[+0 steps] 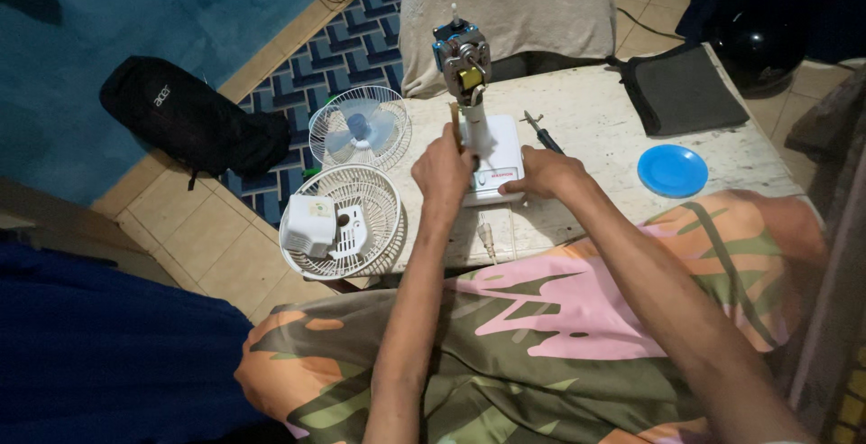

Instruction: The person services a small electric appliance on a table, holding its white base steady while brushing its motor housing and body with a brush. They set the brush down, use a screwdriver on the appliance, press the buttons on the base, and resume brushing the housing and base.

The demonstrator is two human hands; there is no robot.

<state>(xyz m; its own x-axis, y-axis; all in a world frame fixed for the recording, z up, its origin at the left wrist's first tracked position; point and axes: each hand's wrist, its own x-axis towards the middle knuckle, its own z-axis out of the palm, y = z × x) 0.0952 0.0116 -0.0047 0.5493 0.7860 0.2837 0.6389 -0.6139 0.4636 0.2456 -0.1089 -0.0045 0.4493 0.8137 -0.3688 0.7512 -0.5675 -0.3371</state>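
A small white desk fan stand (pixel 494 148) stands upright on a pale worn table (pixel 595 128), with its bare motor (pixel 461 59) of blue and brass parts exposed on top. My left hand (pixel 442 171) is closed around the fan's neck, with a thin wooden-coloured tool or handle sticking up from the fist. My right hand (pixel 546 174) presses on the right side of the white base. A white power cord (pixel 488 235) trails from the base toward me.
Two white fan grilles lie at the left: one with pale blue blades (pixel 359 125), one with a white motor cover (pixel 341 221). A screwdriver (pixel 543 133), a blue round lid (pixel 672 171) and a dark pouch (pixel 683 88) rest on the table. A black bag (pixel 185 115) sits on the floor.
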